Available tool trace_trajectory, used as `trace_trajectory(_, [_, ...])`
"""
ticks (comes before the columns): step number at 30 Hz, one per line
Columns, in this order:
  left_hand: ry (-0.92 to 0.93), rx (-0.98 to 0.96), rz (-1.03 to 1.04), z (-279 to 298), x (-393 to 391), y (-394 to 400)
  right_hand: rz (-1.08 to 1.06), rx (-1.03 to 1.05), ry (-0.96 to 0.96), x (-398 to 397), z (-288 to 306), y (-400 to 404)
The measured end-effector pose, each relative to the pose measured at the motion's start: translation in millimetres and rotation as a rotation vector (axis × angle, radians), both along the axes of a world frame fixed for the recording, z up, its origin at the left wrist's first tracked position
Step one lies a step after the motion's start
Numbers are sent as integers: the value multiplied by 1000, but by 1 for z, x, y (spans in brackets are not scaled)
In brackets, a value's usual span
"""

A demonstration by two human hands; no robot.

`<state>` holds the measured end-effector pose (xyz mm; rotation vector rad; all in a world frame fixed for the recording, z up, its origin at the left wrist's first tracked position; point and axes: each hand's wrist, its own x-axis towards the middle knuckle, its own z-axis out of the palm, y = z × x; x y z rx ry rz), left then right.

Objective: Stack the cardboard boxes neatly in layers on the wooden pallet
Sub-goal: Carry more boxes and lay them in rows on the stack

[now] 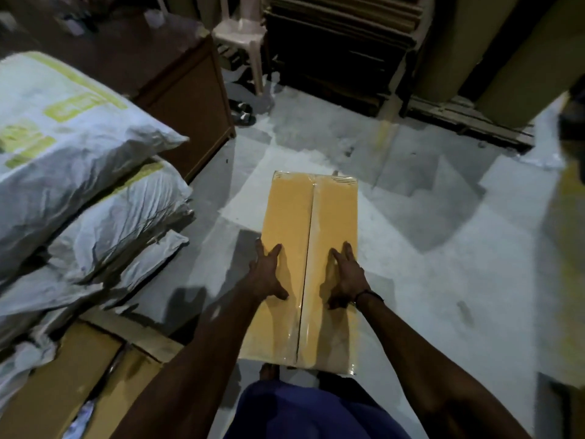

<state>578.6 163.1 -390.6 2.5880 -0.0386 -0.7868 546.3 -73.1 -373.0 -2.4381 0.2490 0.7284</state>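
got both palms flat on top of the cardboard box (311,264), left hand (268,274) on the left flap and right hand (346,280) on the right one, fingers spread and straight, not gripping anything. box is long and narrow, taped down the middle seam, sitting out in front of me over the grey floor (443,264). can't honestly tell if it's resting on the floor or on something under it, the lighting's poor.

what bugs me: the tape is glossy, so flat hands could just slide if i try shifting it this way. i'd need to get fingers under the edges, and with a box this long one end could dip and swing.

no wooden pallet that i can clearly make out from here. white sacks (72,172) piled up on my left, flattened cartons (79,375) near my left elbow, a brown cabinet (190,99) behind the sacks, a white plastic chair (240,42) further back. left side is tight, so turning that way could clip the sacks.
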Motion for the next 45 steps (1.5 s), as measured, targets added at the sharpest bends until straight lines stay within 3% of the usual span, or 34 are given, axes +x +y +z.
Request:
trace_trajectory(7, [-59,-87,-153,32,0,-13,-139,-28,-92,-32,25,-10])
trace_trajectory(15, [-200,-142,-417,99,-17,-100,-382,-104,-198,-98,80,-78])
trace_trajectory(24, [-223,-170,-702,137,-78,-250,-692,-169,-261,-216,121,-184])
trace_trajectory(32, [-230,-180,-861,150,-156,-409,-829,-245,-255,-325,141,-309])
trace_trajectory(45, [-279,-201,-1019,181,-219,-584,-1036,-267,-259,-399,166,-450])
